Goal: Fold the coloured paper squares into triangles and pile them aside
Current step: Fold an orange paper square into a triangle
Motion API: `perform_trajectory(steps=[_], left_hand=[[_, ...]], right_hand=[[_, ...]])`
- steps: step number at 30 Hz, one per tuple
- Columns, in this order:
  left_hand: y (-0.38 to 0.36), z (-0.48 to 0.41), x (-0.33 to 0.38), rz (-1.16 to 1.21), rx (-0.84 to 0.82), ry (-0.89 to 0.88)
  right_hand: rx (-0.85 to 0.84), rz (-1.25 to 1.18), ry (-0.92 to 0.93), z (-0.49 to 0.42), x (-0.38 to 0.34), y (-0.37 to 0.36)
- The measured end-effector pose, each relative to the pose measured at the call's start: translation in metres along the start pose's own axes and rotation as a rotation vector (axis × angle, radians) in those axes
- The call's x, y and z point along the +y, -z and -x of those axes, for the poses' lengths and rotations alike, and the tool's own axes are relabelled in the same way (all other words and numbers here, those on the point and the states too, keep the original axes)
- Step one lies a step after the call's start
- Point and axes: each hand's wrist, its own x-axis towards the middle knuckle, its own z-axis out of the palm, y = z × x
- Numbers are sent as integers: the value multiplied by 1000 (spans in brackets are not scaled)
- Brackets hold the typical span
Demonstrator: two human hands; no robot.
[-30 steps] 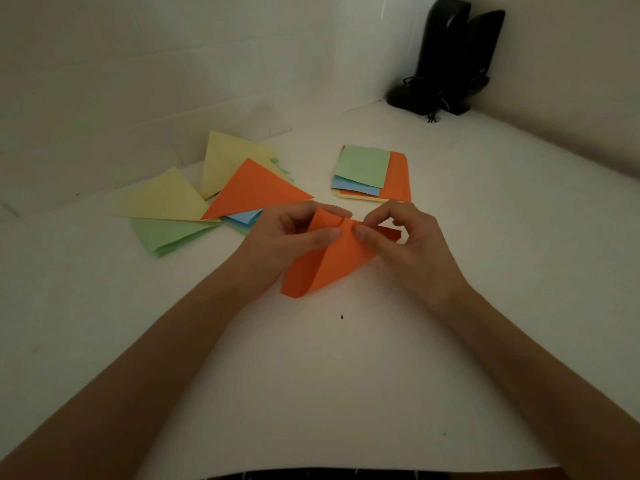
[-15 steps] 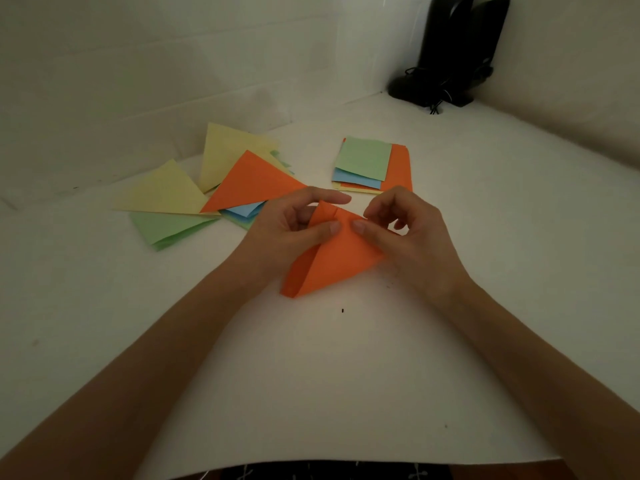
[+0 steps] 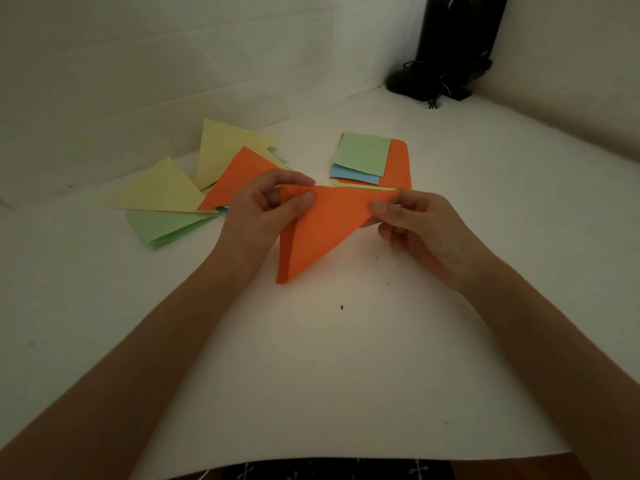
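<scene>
head view, left hand (image 3: pixel 263 209) and right hand (image 3: pixel 412 220) pinching orange paper's (image 3: pixel 325 223) top edge

Pretty dim shot overall, kinda murky grey-green, and the only real brightness is a soft warm patch on the white table (image 3: pixel 332 358) just below the orange paper (image 3: pixel 322 230). Light drops off fast toward the walls (image 3: pixel 138 64), and the black device (image 3: pixel 457 46) in the far corner is just a dark blob with no detail. The wide-angle lens curves the table's near edge and stretches the forearms (image 3: pixel 156 358) at the bottom corners, and everything's a bit soft and smeary, with faint shadows.
</scene>
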Motion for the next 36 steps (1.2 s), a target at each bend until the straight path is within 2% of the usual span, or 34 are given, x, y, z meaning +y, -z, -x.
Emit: perform_trajectory(steps=[2,4,8,12,22,36], left_hand=[[-2,1,1,-1,-22,-5],[-4,3,2,-2,-62,-13],[0,1,-2,-30,-85,0],[5,-2,-6,-92,-128,-2],[11,-3,-12,-51,-192,26],[15,-4,-10,-96,-191,38]], right_hand=[[-47,-68,-27,2,0,-1],[-15,-63,-28,2,0,-5],[121,132,19,0,3,-8],[168,282,79,0,6,-11],[187,282,81,1,7,-10],[94,123,51,2,2,-4]])
